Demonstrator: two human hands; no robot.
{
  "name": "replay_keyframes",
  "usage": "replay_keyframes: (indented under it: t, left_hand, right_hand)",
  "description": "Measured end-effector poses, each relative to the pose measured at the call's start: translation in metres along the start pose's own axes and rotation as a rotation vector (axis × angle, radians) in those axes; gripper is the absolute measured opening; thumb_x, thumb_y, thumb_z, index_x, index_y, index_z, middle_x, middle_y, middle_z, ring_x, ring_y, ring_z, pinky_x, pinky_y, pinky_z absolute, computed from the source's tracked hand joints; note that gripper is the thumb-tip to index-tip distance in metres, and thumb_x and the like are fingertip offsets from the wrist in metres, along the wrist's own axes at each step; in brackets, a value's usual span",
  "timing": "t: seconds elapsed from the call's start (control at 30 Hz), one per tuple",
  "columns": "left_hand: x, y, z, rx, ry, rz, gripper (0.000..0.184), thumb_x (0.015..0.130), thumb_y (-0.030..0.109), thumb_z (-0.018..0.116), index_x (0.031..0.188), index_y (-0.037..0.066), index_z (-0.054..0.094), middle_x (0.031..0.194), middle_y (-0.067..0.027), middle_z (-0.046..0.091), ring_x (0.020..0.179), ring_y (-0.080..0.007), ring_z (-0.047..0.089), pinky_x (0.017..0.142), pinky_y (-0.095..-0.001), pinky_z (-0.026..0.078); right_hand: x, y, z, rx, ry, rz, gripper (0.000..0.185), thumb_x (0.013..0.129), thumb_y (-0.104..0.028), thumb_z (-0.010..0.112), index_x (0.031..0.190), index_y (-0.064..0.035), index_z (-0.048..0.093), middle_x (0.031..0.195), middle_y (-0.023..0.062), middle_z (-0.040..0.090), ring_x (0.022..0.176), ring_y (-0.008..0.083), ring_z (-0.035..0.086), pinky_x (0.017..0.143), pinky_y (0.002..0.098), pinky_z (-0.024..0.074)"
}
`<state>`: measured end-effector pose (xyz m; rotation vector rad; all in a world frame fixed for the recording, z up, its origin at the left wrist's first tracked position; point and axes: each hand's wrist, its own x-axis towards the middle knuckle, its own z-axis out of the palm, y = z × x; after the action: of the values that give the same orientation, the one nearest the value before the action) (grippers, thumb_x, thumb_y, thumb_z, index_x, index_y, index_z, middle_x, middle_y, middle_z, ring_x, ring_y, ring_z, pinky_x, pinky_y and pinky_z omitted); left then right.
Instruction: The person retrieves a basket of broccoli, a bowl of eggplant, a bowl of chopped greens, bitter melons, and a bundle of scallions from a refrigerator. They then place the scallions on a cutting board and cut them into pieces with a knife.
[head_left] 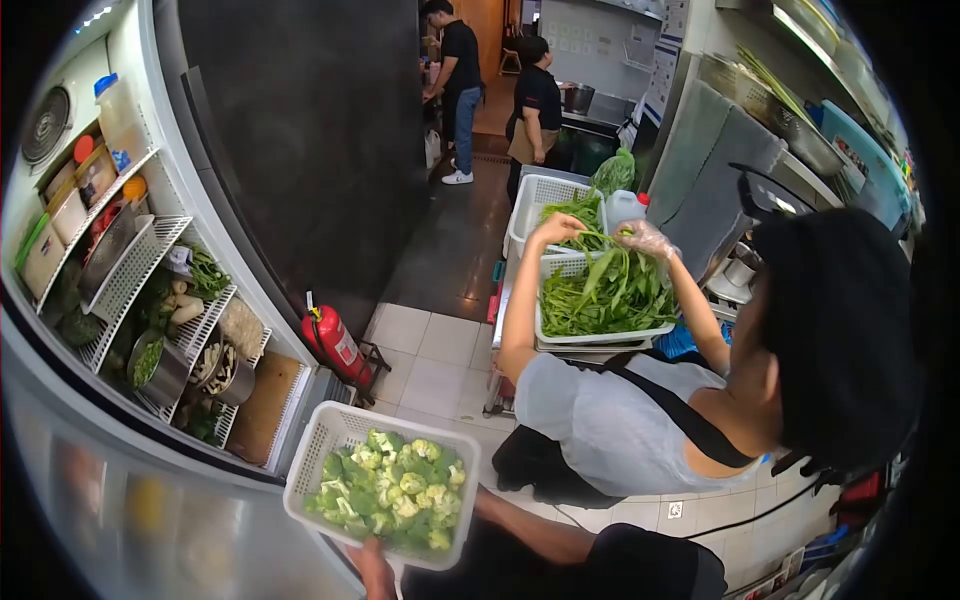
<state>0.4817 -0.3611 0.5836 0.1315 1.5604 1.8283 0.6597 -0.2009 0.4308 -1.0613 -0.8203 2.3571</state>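
A white plastic basket of cut cauliflower and broccoli florets is held in front of me at the lower middle. My left hand grips its near edge, with the thumb over the rim. On the basket's right side is my right hand, its fingers hidden by the wall. The open fridge stands to the left, its shelves loaded with vegetables, tubs and metal pots. A metal pot of chopped greens and a brown board sit on the lower shelves.
Close on the right, a co-worker in a black cap handles leafy greens over white baskets. A red fire extinguisher stands on the tiled floor beside the fridge. Two more people stand farther back. Loaded shelves line the right wall.
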Motion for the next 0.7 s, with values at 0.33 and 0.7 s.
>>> replay_keyframes:
  t: [0.33,0.7]
  left_hand:
    - [0.153,0.002,-0.017,0.074,-0.089,-0.115,0.059,0.067,0.0,0.049,0.126,-0.002,0.045,0.11,-0.0083,0.056,0.096,-0.0232,0.055,0.084,-0.0337,0.045]
    - [0.299,0.004,-0.054,0.173,-0.002,-0.174,0.054,0.078,0.004,0.055,0.13,-0.003,0.041,0.117,-0.0151,0.057,0.104,-0.025,0.057,0.087,-0.0368,0.048]
  right_hand:
    - [0.093,-0.028,0.043,-0.018,0.062,-0.009,0.048,0.091,-0.027,0.06,0.133,-0.006,0.046,0.123,0.0105,0.057,0.107,0.0222,0.058,0.092,0.0396,0.0489]
    - [0.262,-0.042,0.114,-0.023,0.039,0.075,0.048,0.093,-0.029,0.057,0.134,-0.008,0.045,0.126,0.0088,0.055,0.111,0.0228,0.055,0.094,0.0401,0.0483]
